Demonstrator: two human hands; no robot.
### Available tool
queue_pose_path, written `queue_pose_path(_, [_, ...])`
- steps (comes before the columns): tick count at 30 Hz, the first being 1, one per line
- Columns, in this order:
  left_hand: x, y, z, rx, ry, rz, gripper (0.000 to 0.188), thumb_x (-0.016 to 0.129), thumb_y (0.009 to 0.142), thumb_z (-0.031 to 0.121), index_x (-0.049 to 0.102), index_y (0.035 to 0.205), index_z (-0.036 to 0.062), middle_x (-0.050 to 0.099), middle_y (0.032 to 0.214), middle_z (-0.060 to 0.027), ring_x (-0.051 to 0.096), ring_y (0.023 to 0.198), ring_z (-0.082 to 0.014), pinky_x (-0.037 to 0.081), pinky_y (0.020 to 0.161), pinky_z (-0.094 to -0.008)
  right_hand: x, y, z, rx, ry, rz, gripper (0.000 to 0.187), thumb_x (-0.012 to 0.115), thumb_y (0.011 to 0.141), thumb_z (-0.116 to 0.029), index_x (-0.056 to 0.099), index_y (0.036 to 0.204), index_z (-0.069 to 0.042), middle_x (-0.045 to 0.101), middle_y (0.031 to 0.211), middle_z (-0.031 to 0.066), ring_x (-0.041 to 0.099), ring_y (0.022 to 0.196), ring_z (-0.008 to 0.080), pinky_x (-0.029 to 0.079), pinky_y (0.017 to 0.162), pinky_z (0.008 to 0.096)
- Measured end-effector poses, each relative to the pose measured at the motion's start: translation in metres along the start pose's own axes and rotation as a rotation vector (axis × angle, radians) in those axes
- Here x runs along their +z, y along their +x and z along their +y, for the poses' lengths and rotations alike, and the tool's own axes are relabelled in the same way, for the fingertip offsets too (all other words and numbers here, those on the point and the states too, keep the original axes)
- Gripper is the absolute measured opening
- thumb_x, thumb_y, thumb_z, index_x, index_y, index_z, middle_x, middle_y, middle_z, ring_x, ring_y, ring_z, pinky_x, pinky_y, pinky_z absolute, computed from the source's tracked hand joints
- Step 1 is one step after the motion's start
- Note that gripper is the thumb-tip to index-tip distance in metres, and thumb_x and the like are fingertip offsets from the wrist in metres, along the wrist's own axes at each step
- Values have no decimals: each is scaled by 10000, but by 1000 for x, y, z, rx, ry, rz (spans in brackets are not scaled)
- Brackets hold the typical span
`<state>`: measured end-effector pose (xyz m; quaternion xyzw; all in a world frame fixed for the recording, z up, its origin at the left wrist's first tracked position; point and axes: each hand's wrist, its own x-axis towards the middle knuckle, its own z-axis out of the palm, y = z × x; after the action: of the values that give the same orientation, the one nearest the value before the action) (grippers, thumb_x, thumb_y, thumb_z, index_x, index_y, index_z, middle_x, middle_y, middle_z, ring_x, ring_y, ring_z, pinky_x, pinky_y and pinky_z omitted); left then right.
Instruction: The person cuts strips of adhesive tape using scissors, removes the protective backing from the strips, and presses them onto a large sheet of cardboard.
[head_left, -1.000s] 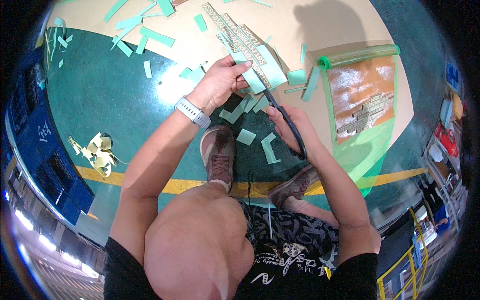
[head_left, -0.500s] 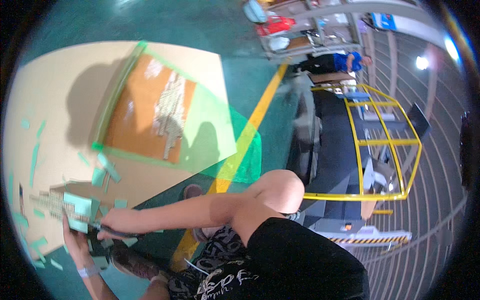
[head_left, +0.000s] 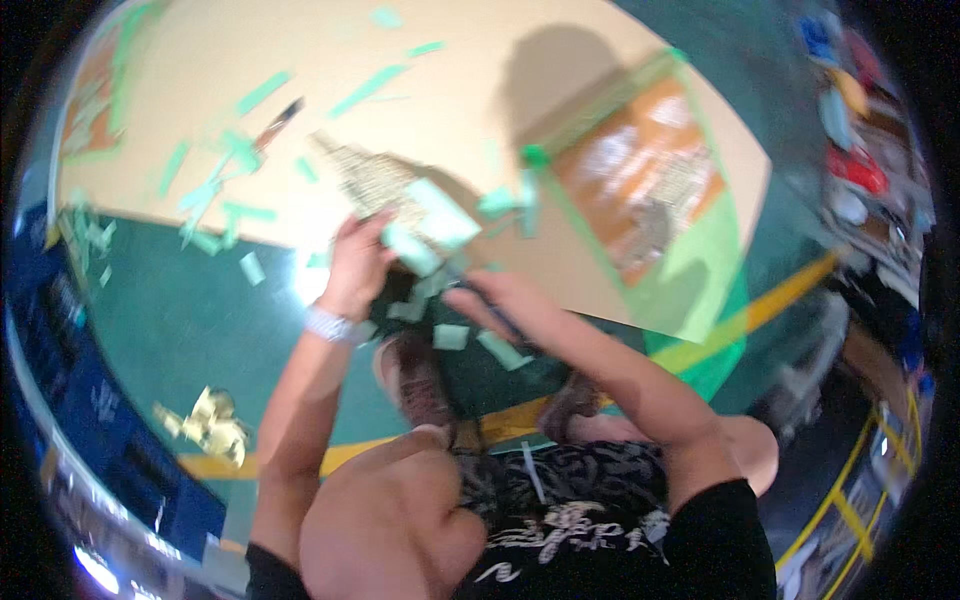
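Observation:
My left hand (head_left: 362, 262) grips a jagged-edged, beige patterned sheet (head_left: 372, 180) by its near edge, with the fingers around it. Pale green tape pieces (head_left: 440, 215) cover the sheet's right end and overhang it. My right hand (head_left: 505, 300) is closed around a slim dark-handled tool (head_left: 500, 318), its tip at the taped end; blur hides whether it is scissors or a knife. To the right, an orange panel (head_left: 610, 165) with a similar beige patch lies under clear film, edged with green tape.
A large tan board (head_left: 470, 60) lies on the green floor, strewn with green tape scraps (head_left: 365, 92). An orange-and-black knife-like tool (head_left: 278, 125) lies on it. Crumpled yellowish paper (head_left: 212, 425) is on the floor at left, near dark blue crates (head_left: 110, 400). Shelving stands far right.
My view has swung left and turned, bringing both hands toward the middle and the blue crates into sight. Both hands keep their hold on the sheet and tool.

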<state>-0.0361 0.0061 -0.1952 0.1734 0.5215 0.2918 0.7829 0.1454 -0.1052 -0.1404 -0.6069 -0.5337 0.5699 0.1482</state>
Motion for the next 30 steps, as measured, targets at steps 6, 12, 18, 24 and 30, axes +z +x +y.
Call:
queue_pose_path(6, [16, -9, 2, -45, -117, -61, 140, 544, 891, 84, 557, 1024, 41, 630, 948, -50, 619, 815, -129, 532, 643, -248, -15, -5, -18, 185, -28, -65, 368, 489, 922, -376, 535, 790, -36, 461, 583, 94, 458, 547, 183, 413, 547, 329])
queue_pose_path(12, [17, -6, -5, -41, -133, -61, 97, 553, 887, 79, 550, 975, 37, 632, 903, -62, 621, 751, -122, 542, 602, -235, -16, -7, -11, 183, -65, -15, 432, 527, 885, -427, 561, 742, -20, 542, 610, 190, 548, 575, 352, 449, 566, 402])
queue_pose_path(18, [9, -2, -7, -46, -144, -110, 95, 556, 887, 81, 550, 968, 34, 630, 892, -64, 598, 687, -102, 490, 515, -194, -13, -7, -14, 166, -74, 7, 429, 524, 885, -422, 554, 751, -16, 541, 605, 189, 557, 589, 376, 451, 562, 416])
queue_pose_path(24, [19, -7, 0, -81, -121, 3, 117, 548, 887, 79, 567, 998, 49, 634, 905, -46, 597, 727, -100, 466, 547, -205, -15, -6, -14, 166, -65, -26, 424, 522, 893, -413, 536, 756, -13, 527, 599, 175, 538, 553, 323, 440, 547, 397])
queue_pose_path(30, [10, -5, -4, -40, -86, -94, 131, 553, 885, 80, 560, 1010, 43, 633, 919, -52, 622, 789, -121, 529, 627, -235, -19, -7, -14, 189, 138, -127, 403, 472, 921, -430, 461, 748, -67, 424, 559, -24, 439, 499, 79, 369, 452, 247])
